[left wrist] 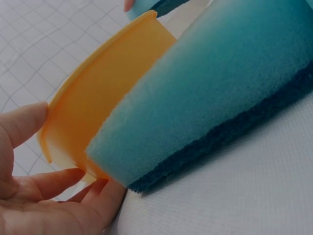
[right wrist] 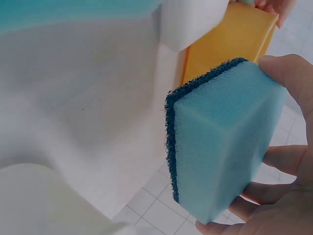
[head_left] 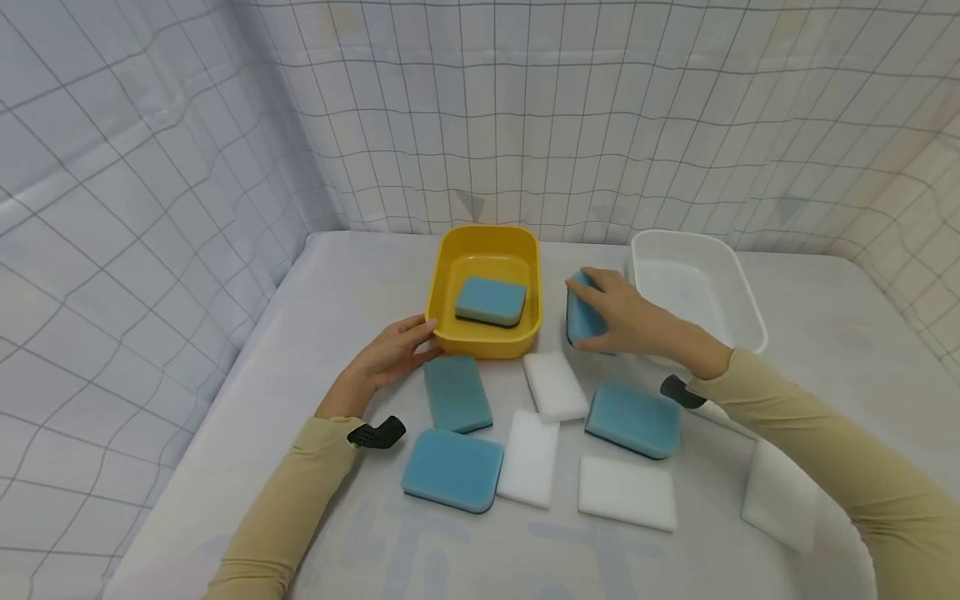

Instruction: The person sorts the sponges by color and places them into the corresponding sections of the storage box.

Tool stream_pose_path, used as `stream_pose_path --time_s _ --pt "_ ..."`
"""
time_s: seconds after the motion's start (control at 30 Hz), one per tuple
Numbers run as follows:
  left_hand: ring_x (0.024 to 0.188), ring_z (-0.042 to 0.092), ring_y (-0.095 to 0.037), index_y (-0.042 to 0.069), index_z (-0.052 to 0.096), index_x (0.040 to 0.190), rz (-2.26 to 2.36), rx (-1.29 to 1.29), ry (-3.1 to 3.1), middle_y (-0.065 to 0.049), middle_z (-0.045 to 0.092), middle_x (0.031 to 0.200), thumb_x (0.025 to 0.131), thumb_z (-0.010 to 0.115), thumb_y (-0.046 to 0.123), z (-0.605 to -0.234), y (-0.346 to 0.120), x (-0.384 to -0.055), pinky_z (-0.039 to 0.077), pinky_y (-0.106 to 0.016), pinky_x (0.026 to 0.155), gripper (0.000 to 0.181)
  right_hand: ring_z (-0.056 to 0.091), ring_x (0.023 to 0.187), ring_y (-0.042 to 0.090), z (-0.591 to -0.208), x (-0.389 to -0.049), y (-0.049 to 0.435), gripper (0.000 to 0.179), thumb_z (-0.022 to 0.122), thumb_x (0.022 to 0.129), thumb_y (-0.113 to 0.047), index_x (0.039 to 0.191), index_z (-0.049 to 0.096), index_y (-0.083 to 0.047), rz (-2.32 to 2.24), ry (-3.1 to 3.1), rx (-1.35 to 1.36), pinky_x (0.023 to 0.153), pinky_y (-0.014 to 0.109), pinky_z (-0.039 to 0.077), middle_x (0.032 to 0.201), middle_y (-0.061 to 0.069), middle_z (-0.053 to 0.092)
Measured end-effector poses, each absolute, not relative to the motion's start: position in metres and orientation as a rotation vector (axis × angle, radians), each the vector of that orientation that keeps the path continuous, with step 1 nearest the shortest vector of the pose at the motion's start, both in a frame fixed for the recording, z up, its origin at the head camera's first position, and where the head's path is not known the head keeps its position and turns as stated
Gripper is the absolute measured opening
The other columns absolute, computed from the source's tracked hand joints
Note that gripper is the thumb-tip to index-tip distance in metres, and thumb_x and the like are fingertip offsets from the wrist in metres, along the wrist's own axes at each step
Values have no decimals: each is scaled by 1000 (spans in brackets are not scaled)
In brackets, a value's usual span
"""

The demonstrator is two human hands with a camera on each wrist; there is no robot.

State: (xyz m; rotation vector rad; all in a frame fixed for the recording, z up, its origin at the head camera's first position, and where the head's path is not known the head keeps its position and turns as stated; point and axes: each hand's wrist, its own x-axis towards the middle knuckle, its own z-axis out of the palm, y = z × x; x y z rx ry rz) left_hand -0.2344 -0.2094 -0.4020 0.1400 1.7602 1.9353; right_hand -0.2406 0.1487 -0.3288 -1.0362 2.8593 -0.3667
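My left hand (head_left: 393, 352) holds the near left corner of a yellow plastic tub (head_left: 483, 348). In the left wrist view its thumb meets the rim and its fingers bend against the lower wall. Inside the tub lies a blue sponge (head_left: 491, 300) with a dark scouring layer underneath. Between the two tubs, my right hand (head_left: 626, 315) grips another blue sponge (right wrist: 225, 132) by its edges, thumb on one side and fingers on the other. That sponge is tilted, and its dark scouring side faces away from the palm in the right wrist view.
A white tub (head_left: 693, 287) stands to the right. In front lie a teal sponge (head_left: 457, 393), a blue sponge (head_left: 453, 469), another blue sponge (head_left: 633, 419) and several white sponges, including one (head_left: 555, 386) near the yellow tub. Gridded curtains (head_left: 525, 117) hang around the table.
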Motion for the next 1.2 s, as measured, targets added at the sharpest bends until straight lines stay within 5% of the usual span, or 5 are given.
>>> stream_pose_path --time_s 0.5,1.2 --pt "141 25 -26 4 20 149 1941 162 1740 -13 20 156 102 38 26 -404 -209 -233 25 -44 118 55 27 133 46 -321 -249 111 84 75 79 -27 142 32 6 -500 2859 -1332 109 59 31 147 33 21" --pt "144 19 -29 2 20 148 1953 164 1707 -14 19 156 102 39 25 -401 -211 -235 23 -46 119 55 26 136 44 -315 -264 62 79 72 82 -30 143 32 2 -562 2841 -1378 112 59 29 149 31 20"
